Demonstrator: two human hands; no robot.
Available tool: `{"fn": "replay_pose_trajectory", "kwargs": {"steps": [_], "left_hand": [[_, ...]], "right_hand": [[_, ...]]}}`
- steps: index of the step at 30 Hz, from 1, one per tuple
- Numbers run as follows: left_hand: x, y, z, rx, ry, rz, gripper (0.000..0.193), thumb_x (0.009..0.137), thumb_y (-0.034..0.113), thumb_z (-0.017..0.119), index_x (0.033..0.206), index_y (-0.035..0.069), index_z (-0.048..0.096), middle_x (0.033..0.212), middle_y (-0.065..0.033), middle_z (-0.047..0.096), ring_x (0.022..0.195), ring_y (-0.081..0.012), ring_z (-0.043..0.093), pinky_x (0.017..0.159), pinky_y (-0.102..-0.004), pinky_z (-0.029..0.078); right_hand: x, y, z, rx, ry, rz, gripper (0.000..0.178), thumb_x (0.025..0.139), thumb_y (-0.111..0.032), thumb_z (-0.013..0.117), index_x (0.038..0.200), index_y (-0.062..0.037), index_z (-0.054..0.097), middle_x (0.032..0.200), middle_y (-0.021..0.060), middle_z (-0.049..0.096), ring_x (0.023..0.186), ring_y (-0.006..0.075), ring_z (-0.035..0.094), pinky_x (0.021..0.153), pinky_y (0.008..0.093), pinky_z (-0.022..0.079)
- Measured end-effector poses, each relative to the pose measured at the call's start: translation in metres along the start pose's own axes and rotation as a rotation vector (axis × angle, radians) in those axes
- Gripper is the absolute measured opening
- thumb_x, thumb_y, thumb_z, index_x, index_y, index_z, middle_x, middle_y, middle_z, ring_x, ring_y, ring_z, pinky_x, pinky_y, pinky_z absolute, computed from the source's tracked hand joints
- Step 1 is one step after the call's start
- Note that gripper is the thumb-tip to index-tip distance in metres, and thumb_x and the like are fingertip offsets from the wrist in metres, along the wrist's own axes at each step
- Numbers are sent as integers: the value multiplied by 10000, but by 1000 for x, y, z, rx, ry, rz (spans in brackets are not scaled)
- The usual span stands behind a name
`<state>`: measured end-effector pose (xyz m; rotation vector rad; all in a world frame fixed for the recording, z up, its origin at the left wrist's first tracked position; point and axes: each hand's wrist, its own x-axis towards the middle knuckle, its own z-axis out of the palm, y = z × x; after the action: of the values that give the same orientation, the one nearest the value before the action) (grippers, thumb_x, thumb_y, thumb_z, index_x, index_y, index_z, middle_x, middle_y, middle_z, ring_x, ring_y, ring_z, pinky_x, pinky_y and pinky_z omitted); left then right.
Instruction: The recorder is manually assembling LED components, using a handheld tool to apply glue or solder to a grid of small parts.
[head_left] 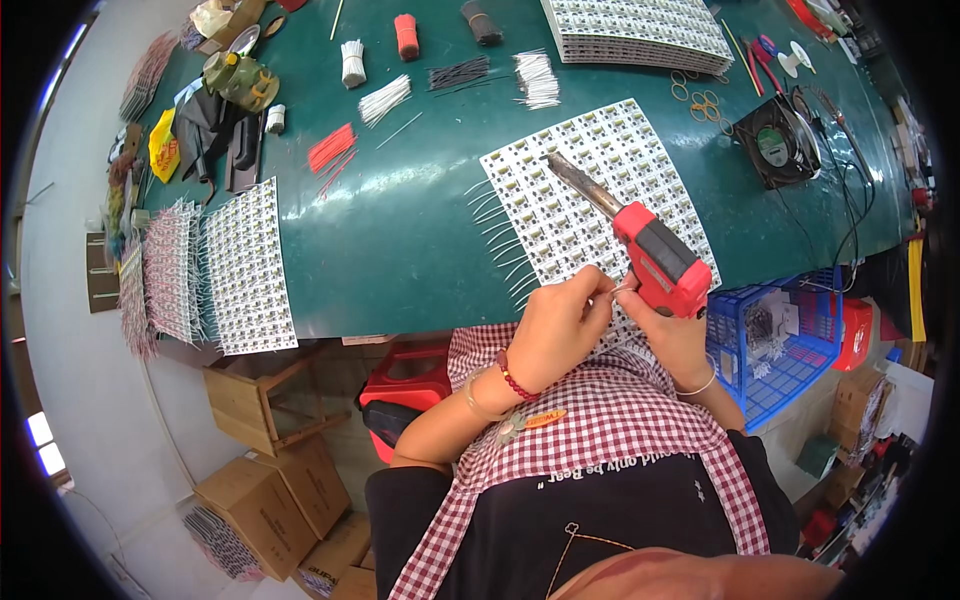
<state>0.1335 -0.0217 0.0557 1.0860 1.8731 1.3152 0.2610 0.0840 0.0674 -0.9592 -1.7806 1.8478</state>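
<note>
My right hand (pixel 676 345) is wrapped round the grip of a red and black soldering gun (pixel 662 256), its metal barrel pointing up and left over a white circuit board panel (pixel 560 215). My left hand (pixel 558 330) is closed in a pinch at the panel's near edge. A thin pale wire (pixel 622 289) shows between the fingertips of both hands, which nearly meet. White wires (pixel 511 247) stick out in a row from the panel's left edge. The panel's near corner is hidden behind my hands.
Wire bundles in white (pixel 384 100), red (pixel 332 148) and black (pixel 459 72) lie across the green table (pixel 400 240). Stacked panels (pixel 640 35) stand at the back. A fan (pixel 778 142) with cables sits right, above a blue basket (pixel 790 375). A wired panel (pixel 250 270) lies left.
</note>
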Motion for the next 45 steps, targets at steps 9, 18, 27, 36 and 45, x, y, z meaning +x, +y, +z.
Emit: {"fn": "replay_pose_trajectory", "kwargs": {"steps": [9, 18, 27, 36, 45], "left_hand": [[-1, -3, -1, -2, 52, 174, 124, 846, 13, 634, 969, 13, 645, 769, -135, 680, 653, -233, 683, 581, -302, 526], [4, -3, -3, 23, -36, 53, 81, 857, 35, 643, 937, 33, 629, 934, -146, 663, 855, -253, 668, 739, -319, 525], [23, 11, 33, -413, -531, 413, 59, 859, 115, 683, 909, 84, 676, 1262, -142, 464, 1118, -286, 517, 949, -373, 445], [25, 23, 20, -396, -464, 486, 106, 835, 145, 703, 903, 77, 655, 1007, -121, 422, 936, -275, 514, 823, -349, 450], [19, 34, 5, -318, -459, 505, 116, 817, 121, 710, 899, 78, 640, 1020, -129, 433, 897, -284, 528, 787, -352, 466]], "right_hand": [[5, -16, -4, 66, -49, 126, 144, 873, -92, 693, 984, -23, 632, 839, -10, 611, 733, 64, 566, 627, 223, 453], [16, -8, -13, 397, -72, -33, 382, 907, -227, 677, 1208, -23, 560, 994, 59, 642, 866, 131, 612, 781, 283, 496], [-6, -24, -33, -102, 64, -135, 772, 932, -607, 478, 1352, 37, 415, 1383, 179, 482, 1244, 254, 497, 1046, 372, 384], [-19, 3, -127, 631, -200, -259, 904, 881, -475, 626, 1515, -51, 140, 1479, 187, 352, 1341, 292, 396, 1076, 463, 365], [-75, 173, -308, 1138, 854, 224, 611, 1012, -500, 310, 1360, -33, 493, 1386, 213, 479, 1246, 334, 487, 1005, 480, 429]]}}
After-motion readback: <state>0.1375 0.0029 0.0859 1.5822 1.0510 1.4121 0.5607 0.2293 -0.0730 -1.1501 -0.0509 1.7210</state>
